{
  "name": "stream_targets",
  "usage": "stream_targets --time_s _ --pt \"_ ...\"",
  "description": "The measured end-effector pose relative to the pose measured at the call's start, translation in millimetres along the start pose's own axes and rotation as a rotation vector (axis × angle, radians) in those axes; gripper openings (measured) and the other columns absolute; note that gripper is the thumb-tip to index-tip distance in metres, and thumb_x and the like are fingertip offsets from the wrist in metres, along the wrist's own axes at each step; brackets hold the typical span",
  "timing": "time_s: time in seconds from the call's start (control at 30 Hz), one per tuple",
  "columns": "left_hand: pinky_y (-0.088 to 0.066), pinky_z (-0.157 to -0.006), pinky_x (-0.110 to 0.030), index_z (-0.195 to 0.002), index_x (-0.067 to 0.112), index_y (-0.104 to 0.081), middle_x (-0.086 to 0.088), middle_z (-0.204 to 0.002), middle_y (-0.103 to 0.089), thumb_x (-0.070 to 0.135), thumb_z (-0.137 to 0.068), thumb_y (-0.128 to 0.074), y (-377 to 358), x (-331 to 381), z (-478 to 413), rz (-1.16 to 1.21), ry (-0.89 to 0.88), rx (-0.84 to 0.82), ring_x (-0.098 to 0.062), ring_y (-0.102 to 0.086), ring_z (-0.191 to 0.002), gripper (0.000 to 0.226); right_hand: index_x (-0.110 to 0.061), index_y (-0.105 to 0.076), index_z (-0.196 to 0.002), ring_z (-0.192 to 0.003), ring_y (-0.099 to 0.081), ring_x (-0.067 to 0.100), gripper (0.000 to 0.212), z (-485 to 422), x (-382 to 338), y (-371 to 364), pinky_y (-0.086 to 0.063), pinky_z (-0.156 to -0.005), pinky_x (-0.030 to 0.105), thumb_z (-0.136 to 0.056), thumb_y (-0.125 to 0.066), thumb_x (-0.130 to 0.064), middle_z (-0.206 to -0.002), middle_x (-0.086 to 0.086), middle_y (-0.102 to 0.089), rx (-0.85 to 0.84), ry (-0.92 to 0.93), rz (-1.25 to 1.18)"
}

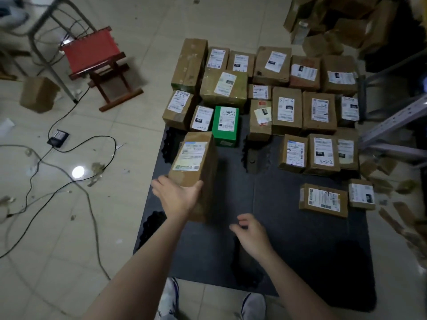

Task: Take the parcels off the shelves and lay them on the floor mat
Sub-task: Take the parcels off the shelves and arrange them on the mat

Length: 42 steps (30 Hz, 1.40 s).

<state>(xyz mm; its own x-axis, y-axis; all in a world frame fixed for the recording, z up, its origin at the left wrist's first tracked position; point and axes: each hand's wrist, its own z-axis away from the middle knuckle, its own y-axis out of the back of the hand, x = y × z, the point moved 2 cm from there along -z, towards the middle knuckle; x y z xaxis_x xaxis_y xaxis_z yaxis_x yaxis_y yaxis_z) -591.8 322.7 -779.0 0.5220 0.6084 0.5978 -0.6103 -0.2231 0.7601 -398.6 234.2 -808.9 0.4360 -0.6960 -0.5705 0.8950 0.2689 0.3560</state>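
Note:
My left hand grips the near end of a tall brown parcel with a white label on top, held over the left part of the dark floor mat. My right hand hovers over the mat to the right of that parcel, fingers loosely curled, holding nothing. Several labelled brown parcels lie in rows on the far half of the mat, with one green box among them. Two more parcels lie at the right edge. Shelves with stacked parcels stand at the top right.
A red folding stool and a metal frame stand on the tiled floor at the left. Cables and a black power adapter trail across the tiles. A lone brown box sits far left. My shoes are at the mat's near edge.

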Motion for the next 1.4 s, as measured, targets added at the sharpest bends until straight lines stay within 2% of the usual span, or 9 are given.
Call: stream_targets --time_s 0.17,0.4,0.53,0.73,0.9,1.03,1.13,1.27,1.4 --pt "-0.031 -0.101 -0.044 -0.116 -0.006 -0.044 -0.022 -0.124 -0.039 0.033 -0.057 -0.090 22 -26 -51 0.042 0.018 0.091 -0.042 -0.035 -0.119 0.084 -0.018 -0.058 -0.121 -0.098 -0.057 0.012 0.034 -36 -57 -58 -0.041 -0.077 0.021 -0.091 -0.068 -0.031 -0.114 -0.001 -0.061 -0.052 0.074 -0.040" --pt "-0.043 -0.090 -0.046 -0.125 0.005 -0.037 -0.015 -0.138 -0.029 0.037 -0.061 -0.086 29 -59 -93 0.052 0.235 0.011 -0.039 -0.031 -0.126 0.087 -0.016 -0.056 -0.121 -0.105 -0.064 0.024 0.034 -61 -112 -130 -0.053 -0.095 0.042 -0.093 -0.063 -0.033 -0.115 0.004 -0.062 -0.159 0.015 -0.107" --pt "-0.044 -0.090 -0.050 -0.125 0.008 -0.036 -0.014 -0.141 -0.027 0.039 -0.061 -0.084 26 -74 -106 0.071 0.336 -0.050 -0.039 -0.031 -0.128 0.086 -0.022 -0.050 -0.118 -0.091 -0.067 0.024 0.027 -71 -133 -150 -0.060 -0.077 0.039 -0.099 -0.052 -0.041 -0.114 0.004 -0.059 -0.221 -0.133 -0.311" --pt "-0.043 -0.085 -0.045 -0.126 0.009 -0.035 -0.015 -0.142 -0.026 0.036 -0.060 -0.084 18 -86 -139 0.077 0.289 -0.072 -0.040 -0.031 -0.128 0.086 -0.024 -0.047 -0.125 -0.094 -0.068 0.030 0.031 -93 -147 -176 -0.060 -0.081 0.041 -0.101 -0.048 -0.043 -0.117 0.007 -0.058 -0.240 -0.170 -0.346" --pt "-0.041 -0.098 -0.049 -0.130 0.009 -0.032 -0.015 -0.144 -0.024 0.031 -0.064 -0.084 1 -79 -172 0.096 0.173 -0.065 -0.041 -0.030 -0.129 0.087 -0.026 -0.044 -0.116 -0.094 -0.067 0.031 0.019 -115 -155 -186 -0.057 -0.082 0.040 -0.103 -0.047 -0.039 -0.113 0.009 -0.059 -0.191 -0.177 -0.428" --pt "-0.037 -0.105 -0.046 -0.152 0.023 -0.010 -0.019 -0.158 0.002 0.029 -0.075 -0.081 -21 -97 -180 -0.055 0.216 -0.293 -0.047 -0.023 -0.137 0.105 -0.024 -0.046 -0.112 -0.090 -0.067 0.028 0.017 -133 -146 -190 -0.057 -0.084 0.040 -0.102 -0.048 -0.037 -0.111 0.008 -0.060 -0.145 -0.174 -0.424" --pt "-0.035 -0.113 -0.043 -0.157 0.033 0.001 -0.018 -0.162 0.011 0.034 -0.087 -0.072 -34 -119 -179 -0.210 0.226 -0.529 -0.046 -0.029 -0.141 0.102 -0.023 -0.048 -0.112 -0.089 -0.067 0.030 0.018 -139 -134 -194 -0.057 -0.087 0.043 -0.101 -0.049 -0.038 -0.113 0.008 -0.060 -0.140 -0.200 -0.416" --pt "-0.019 -0.120 -0.043 -0.157 0.027 0.005 -0.020 -0.164 0.001 0.039 -0.095 -0.060 -49 -126 -186 -0.380 0.100 -0.714 -0.035 -0.005 -0.151 0.091 -0.026 -0.046 -0.114 -0.094 -0.067 0.029 0.018 -143 -122 -195 -0.056 -0.089 0.043 -0.101 -0.049 -0.039 -0.114 0.006 -0.059 -0.146 -0.232 -0.402" --pt "-0.016 -0.121 -0.044 -0.158 0.025 0.000 -0.012 -0.165 -0.010 0.040 -0.096 -0.055 -60 -113 -194 -0.412 0.012 -0.784 -0.032 0.007 -0.152 0.085 -0.026 -0.049 -0.112 -0.094 -0.064 0.025 0.017 -152 -122 -193 -0.056 -0.076 0.036 -0.100 -0.052 -0.036 -0.107 0.000 -0.058 -0.089 -0.222 -0.424"
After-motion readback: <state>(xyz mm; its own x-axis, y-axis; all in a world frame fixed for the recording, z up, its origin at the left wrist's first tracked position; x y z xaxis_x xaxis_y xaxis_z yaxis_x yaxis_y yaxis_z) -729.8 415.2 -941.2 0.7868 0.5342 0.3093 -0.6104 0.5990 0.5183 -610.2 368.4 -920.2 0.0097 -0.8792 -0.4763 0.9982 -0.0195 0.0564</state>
